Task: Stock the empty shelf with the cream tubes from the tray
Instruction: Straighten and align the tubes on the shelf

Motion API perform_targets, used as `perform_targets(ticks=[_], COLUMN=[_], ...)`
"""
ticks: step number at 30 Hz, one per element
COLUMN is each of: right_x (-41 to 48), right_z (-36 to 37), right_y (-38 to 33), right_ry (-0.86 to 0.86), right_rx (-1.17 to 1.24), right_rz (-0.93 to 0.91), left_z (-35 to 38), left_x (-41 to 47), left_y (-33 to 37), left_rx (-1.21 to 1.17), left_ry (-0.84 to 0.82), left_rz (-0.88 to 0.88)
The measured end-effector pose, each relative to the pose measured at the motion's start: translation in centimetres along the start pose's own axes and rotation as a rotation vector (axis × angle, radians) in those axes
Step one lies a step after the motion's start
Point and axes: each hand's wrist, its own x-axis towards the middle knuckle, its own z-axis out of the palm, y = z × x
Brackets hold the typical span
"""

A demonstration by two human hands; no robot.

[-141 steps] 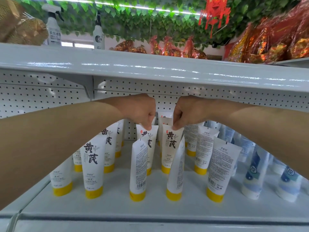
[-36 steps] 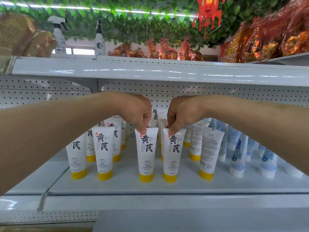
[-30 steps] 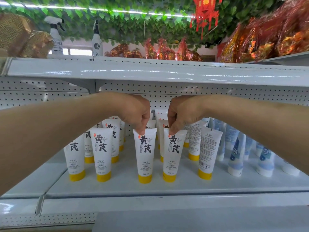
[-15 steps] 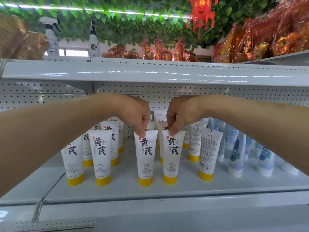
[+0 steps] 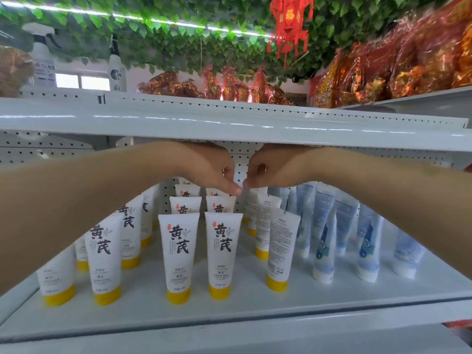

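Observation:
White cream tubes with yellow caps stand cap-down in rows on the white shelf (image 5: pixel 255 300). The two front middle tubes, the left one (image 5: pixel 178 256) and the right one (image 5: pixel 222 254), stand upright side by side with nothing touching them. My left hand (image 5: pixel 209 169) and my right hand (image 5: pixel 270 167) hover above and behind them, just under the upper shelf (image 5: pixel 229 123). Their pinched fingertips almost meet, and I see nothing held between them. More yellow-capped tubes (image 5: pixel 103 259) fill the left side and the rows behind. The tray is out of view.
Blue-and-white tubes (image 5: pixel 323 241) stand on the right part of the same shelf. A tube turned label-back (image 5: pixel 281 251) stands right of the front pair. Spray bottles (image 5: pixel 42 57) and red-gold wrapped goods (image 5: pixel 229 85) sit on the upper shelf, close above my hands.
Both hands have let go of the two front tubes and risen up and back toward the upper shelf. The tubes stay upright. The view has moved closer and blurred slightly.

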Motion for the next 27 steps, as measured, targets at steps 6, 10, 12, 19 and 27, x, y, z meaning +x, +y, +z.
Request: perform_targets(ticks=[6, 10, 12, 19, 27], right_x=[0.2, 1.1, 2.7, 11.2, 15.5], right_z=[1.1, 1.8, 2.3, 4.2, 6.4], right_y=[8.3, 12.8, 14.4, 16.9, 17.7], right_ry=[0.091, 0.030, -0.030, -0.120, -0.196], right_rx=[-0.079, -0.109, -0.101, 0.175, 0.205], right_rz=[-0.010, 0.031, 0.055, 0.174, 0.272], left_z=[0.5, 0.9, 1.0, 1.6, 2.0], left_x=[6.2, 10.8, 12.8, 18.5, 22.1], left_y=[4.1, 4.9, 4.6, 1.9, -0.3], left_rx=[0.011, -0.017, -0.040, -0.112, -0.123], left_ry=[0.078, 0.064, 0.052, -0.064, -0.200], left_rz=[-0.061, -0.165, -0.209, -0.328, -0.285])
